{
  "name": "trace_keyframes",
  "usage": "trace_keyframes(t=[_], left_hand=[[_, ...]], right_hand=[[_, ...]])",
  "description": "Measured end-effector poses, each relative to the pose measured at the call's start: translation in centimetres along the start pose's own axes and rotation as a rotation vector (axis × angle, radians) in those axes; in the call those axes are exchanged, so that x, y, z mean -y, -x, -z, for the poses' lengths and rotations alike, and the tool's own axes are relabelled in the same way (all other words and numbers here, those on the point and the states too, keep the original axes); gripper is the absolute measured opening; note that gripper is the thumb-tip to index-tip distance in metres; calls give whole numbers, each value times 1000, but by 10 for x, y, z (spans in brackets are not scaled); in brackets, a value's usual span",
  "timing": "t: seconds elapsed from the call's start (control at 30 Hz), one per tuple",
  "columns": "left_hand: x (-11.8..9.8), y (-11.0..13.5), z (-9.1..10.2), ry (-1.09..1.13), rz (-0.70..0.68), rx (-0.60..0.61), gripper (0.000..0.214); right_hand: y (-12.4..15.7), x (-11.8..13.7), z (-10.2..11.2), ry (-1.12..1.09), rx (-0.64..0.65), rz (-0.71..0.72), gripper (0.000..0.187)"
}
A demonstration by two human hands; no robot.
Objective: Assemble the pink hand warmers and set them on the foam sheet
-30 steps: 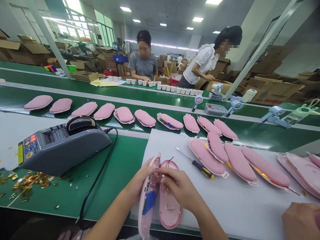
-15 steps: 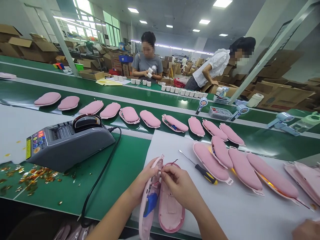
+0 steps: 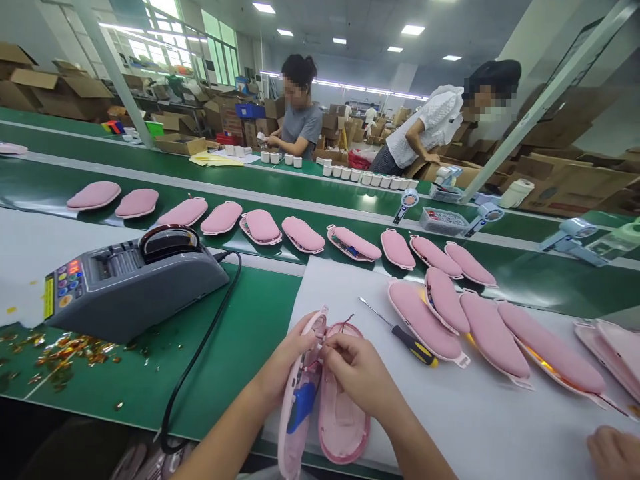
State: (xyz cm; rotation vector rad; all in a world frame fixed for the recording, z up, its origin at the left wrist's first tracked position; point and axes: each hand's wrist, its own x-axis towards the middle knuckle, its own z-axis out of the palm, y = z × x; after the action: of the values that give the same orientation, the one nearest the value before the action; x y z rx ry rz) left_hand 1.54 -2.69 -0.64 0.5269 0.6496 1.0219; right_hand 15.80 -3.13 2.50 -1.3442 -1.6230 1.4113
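Note:
My left hand (image 3: 285,363) grips the upright half of an opened pink oval casing (image 3: 299,400), which shows a blue part inside. The other pink half (image 3: 343,420) lies open and flat on the white sheet (image 3: 475,413) beside it. My right hand (image 3: 357,370) is closed in a pinch at the top of the casing, on thin wires where the two halves meet. A screwdriver (image 3: 403,331) with a black and yellow handle lies just right of my hands. Several closed pink casings (image 3: 425,320) lie beyond it.
A grey tape dispenser (image 3: 125,283) with a black cable (image 3: 200,360) stands at the left, gold scraps (image 3: 65,353) in front of it. A row of pink casings (image 3: 260,227) lies on the green belt. Two people work across the belt. Another person's hand (image 3: 615,453) shows at the lower right.
My hands stay at the top of the casing, with only small finger movements. The view has shifted slightly. The person in grey across the belt has turned to the side.

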Motion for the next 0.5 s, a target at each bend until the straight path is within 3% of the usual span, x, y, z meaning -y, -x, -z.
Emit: trace_keyframes(t=[0.33, 0.5], left_hand=[[0, -3, -1, 4, -29, 2, 55], [2, -5, 1, -12, 10, 4, 62]], right_hand=[[-10, 3, 3, -78, 92, -114, 11], [-13, 2, 5, 22, 83, -77, 16]])
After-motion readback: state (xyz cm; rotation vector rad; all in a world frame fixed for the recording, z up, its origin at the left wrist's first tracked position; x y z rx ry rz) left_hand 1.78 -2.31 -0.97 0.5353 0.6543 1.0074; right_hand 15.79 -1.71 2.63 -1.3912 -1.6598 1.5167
